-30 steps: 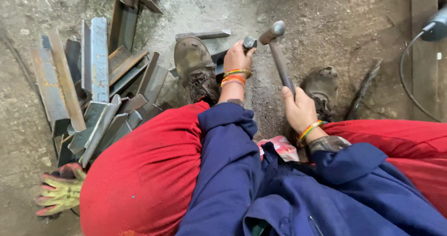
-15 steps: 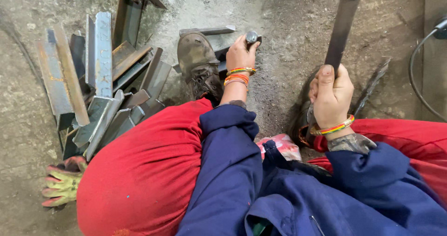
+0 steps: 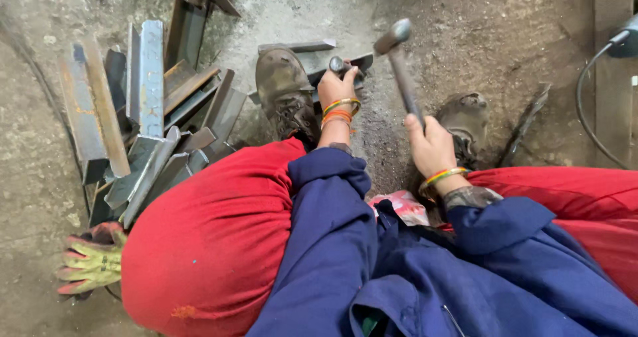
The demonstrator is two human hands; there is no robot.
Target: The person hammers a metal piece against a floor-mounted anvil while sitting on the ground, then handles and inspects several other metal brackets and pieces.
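Nearest to me, bottom of frame: blue jacket (image 3: pixel 372 277) and red trousers (image 3: pixel 206 244), knees spread left and right. A worn yellow-red glove (image 3: pixel 90 260) lies on the floor at lower left, beside the left knee.

Mid frame: my right hand (image 3: pixel 430 145) is closed tight round the handle of a hammer (image 3: pixel 402 71), coloured bangles on the wrist. The handle runs up and slightly left; the head sits above centre, raised off the floor. My left hand (image 3: pixel 337 88), also bangled, is clamped round a short steel punch (image 3: pixel 337 64), held near upright with its top poking out above the fingers. Hammer head is just right of the punch top and close to it, not touching.

The punch stands over an angle iron (image 3: pixel 312 54) lying flat, upper centre. Left boot (image 3: pixel 284 94) sits against that piece; right boot (image 3: pixel 465 117) is right of the hammer handle.

Upper left: a heap of cut steel angles (image 3: pixel 146 111). Far right edge: a black cable (image 3: pixel 588 91) curving over the dusty floor (image 3: pixel 478 24).
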